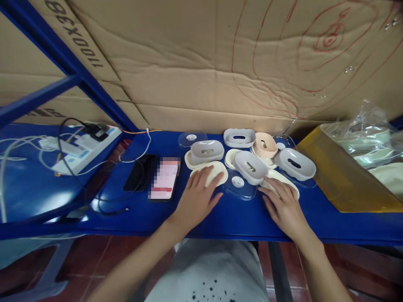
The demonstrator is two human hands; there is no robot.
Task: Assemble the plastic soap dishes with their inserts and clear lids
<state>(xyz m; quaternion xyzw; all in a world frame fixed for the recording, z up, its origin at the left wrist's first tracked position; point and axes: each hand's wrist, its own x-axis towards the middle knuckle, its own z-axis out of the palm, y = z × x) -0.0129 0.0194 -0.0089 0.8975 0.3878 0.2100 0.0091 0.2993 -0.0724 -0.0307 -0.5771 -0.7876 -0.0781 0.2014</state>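
Note:
My left hand [201, 193] lies with fingers spread over a cream oval dish [217, 173]. On the right, my right hand [281, 201] rests, fingers stretched out, over another cream oval piece [291, 186]. Between the hands sits a clear plastic lid [242, 191] with a round sticker. Behind it is a grey oval tray with a slot [248, 167], tilted over cream pieces. More grey slotted trays stand around: one at left [206, 152], one at the back [233, 140] and one at right [299, 167]. A peach slotted piece [266, 144] leans among them.
Left of the dishes lie a lit smartphone [165, 178] and a dark phone [140, 174]. A power strip [85, 151] with tangled cables is at far left. A yellow box [327, 172] with bagged pale green pieces [368, 144] stands at right. Cardboard [176, 71] backs the blue table [226, 222].

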